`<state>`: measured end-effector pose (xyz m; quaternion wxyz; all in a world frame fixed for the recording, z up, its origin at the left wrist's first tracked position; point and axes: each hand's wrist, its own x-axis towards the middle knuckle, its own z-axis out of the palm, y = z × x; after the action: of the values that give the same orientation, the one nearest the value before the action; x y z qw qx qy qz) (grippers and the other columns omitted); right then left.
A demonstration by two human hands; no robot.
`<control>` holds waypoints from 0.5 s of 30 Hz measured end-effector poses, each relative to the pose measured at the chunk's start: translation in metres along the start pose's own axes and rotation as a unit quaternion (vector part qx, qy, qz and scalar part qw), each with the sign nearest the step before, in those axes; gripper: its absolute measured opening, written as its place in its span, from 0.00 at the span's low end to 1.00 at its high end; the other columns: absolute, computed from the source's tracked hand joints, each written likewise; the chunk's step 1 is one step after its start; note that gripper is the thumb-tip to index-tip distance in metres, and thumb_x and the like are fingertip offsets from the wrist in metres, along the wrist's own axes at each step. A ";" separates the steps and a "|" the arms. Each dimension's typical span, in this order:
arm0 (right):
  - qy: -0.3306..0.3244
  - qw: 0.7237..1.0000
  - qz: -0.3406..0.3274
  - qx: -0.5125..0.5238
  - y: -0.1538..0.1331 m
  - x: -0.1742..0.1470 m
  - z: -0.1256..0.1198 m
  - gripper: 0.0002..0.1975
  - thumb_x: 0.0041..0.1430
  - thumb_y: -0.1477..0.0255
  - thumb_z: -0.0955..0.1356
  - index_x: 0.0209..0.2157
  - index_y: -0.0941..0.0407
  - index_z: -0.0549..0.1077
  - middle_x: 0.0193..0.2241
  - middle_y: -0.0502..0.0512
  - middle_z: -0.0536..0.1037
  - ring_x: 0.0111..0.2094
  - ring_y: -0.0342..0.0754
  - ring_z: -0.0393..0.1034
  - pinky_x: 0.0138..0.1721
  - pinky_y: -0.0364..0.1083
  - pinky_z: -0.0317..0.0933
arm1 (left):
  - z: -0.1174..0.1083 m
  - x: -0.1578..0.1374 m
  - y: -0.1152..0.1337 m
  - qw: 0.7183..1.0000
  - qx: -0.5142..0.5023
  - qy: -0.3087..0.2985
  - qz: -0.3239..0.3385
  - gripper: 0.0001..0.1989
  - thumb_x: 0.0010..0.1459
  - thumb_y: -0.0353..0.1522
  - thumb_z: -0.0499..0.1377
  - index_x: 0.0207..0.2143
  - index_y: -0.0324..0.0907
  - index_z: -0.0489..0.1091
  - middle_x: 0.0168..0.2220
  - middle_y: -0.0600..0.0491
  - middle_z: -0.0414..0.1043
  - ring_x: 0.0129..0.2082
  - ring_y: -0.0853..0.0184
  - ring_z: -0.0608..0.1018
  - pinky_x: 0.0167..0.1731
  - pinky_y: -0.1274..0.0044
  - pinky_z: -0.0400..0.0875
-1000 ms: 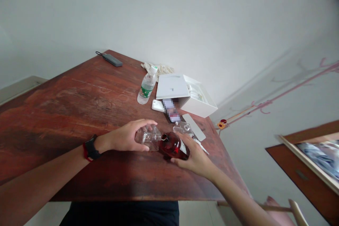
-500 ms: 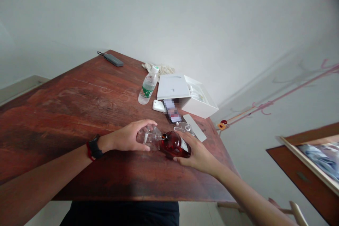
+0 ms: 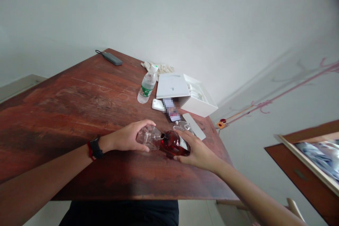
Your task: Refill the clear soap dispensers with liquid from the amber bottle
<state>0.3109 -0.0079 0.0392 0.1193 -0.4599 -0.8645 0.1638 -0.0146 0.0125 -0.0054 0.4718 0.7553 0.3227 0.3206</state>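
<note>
My left hand (image 3: 134, 136) is wrapped around a clear square-sided bottle (image 3: 149, 137), its neck pointing right. In my right hand (image 3: 194, 150) is a dark red bottle (image 3: 172, 143) with a pale label, tilted so that its open mouth meets the clear bottle's neck. Whether liquid passes between the two mouths is too small to tell. Just behind my right hand lies a clear plastic piece (image 3: 182, 125), partly hidden by my fingers.
Beyond my hands stand a green-labelled water bottle (image 3: 146, 88) and an open white box (image 3: 173, 86). A white case (image 3: 158, 105), a phone (image 3: 171, 110) and a pale flat card (image 3: 194, 127) lie nearby. Gloves (image 3: 165, 68) and a grey power bank (image 3: 112, 58) sit at the back.
Both hands keep their grip with the bottle mouths together, almost unmoved. The whole view has shifted very slightly.
</note>
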 end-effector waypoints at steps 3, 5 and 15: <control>-0.008 1.000 0.004 0.007 -0.002 0.002 -0.002 0.43 0.50 0.65 0.79 0.68 0.48 0.68 0.64 0.61 0.74 0.62 0.63 0.73 0.64 0.64 0.67 | 0.001 -0.001 0.001 1.000 -0.006 -0.004 -0.005 0.39 0.50 0.34 0.75 0.62 0.45 0.64 0.57 0.45 0.76 0.55 0.53 0.80 0.57 0.62 0.75; -0.013 1.000 0.005 0.008 -0.003 0.002 -0.004 0.42 0.51 0.64 0.79 0.67 0.48 0.68 0.64 0.61 0.74 0.62 0.63 0.73 0.64 0.64 0.66 | 0.002 -0.001 0.003 1.000 -0.010 -0.004 -0.010 0.38 0.50 0.34 0.75 0.61 0.44 0.64 0.56 0.45 0.77 0.55 0.53 0.81 0.57 0.62 0.75; -0.020 1.000 0.008 -0.001 -0.002 0.004 -0.006 0.43 0.51 0.63 0.79 0.68 0.49 0.67 0.65 0.62 0.73 0.63 0.64 0.71 0.65 0.64 0.66 | -0.001 0.000 0.005 1.000 0.029 -0.004 -0.001 0.39 0.49 0.33 0.76 0.61 0.45 0.64 0.58 0.46 0.75 0.56 0.53 0.80 0.57 0.63 0.74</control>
<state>0.3097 -0.0049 0.0461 0.1003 -0.4632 -0.8634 0.1728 -0.0149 0.0117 -0.0006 0.4511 0.7696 0.3306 0.3081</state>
